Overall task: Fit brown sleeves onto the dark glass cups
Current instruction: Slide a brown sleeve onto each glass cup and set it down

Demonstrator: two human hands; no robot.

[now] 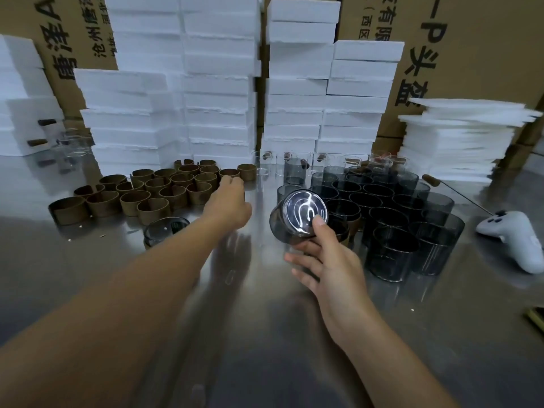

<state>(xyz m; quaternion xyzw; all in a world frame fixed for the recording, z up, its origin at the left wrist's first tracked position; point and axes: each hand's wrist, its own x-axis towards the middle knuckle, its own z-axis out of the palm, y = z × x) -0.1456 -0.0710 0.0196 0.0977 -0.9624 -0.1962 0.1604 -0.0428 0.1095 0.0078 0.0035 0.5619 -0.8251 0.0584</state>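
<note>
**Steel bench, one cup aloft, sleeves within reach**

Polished steel covers the bench [265,334], backed by stacked white foam boxes [217,83] and printed cartons [471,54]. The right hand [326,260] holds a dark glass cup [300,216] above the bench, tipped so that its base faces the camera, with the thumb on the base and the fingers curled beneath. The left hand [228,201] stretches out to the near edge of the brown sleeves [157,185]. Its fingertips are hidden behind its own back, so I cannot tell whether it has hold of one.

Risks, as I judge them:
- The cup is smooth glass in a light, tilted, one-handed grip. It could slip and strike the packed dark cups [391,231] just beside it.
- The sleeves stand touching each other, so lifting one may drag or topple its neighbours.
- The left forearm passes close over a lone cup [164,231] and could knock it.

Counts:
- Brown sleeves: roughly twenty.
- Dark cups in the right-hand cluster: about two dozen, though the back rows blur together.
- Cups in hand: one.
- Lone cups: one.
- White controllers [512,240]: one.
- Clear glasses [262,166] along the back: several, too faint to count.
</note>
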